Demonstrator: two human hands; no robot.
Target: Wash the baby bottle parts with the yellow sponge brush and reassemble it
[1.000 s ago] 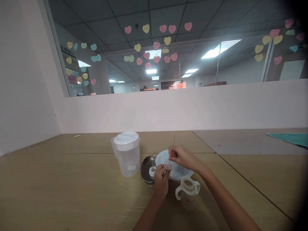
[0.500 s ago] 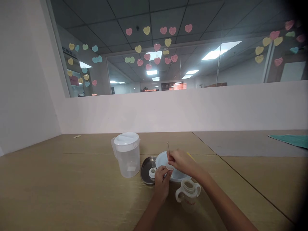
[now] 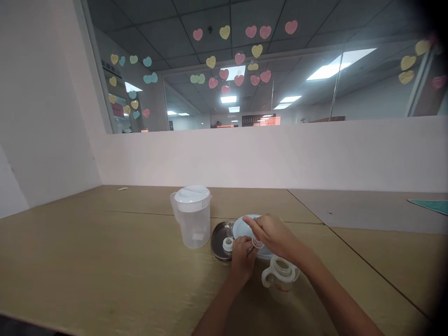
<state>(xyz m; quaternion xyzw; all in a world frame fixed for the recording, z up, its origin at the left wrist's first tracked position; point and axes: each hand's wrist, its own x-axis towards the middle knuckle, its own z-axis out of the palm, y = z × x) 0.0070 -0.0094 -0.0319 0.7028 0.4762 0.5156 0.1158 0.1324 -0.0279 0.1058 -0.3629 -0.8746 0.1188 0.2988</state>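
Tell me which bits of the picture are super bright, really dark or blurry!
In the head view, the ceiling lights glare white in the window; in the head view, blackness covers the upper and lower right corners; in the head view, the right hand looks a little smeared, and a soft shadow dims the table near the two-handled bottle.

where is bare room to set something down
Bare: tan tabletop left of the translucent plastic pitcher, and right of the right forearm. Crowded: the middle, with round metal tray, round pale blue bowl, white-handled translucent bottle, left hand and right hand.
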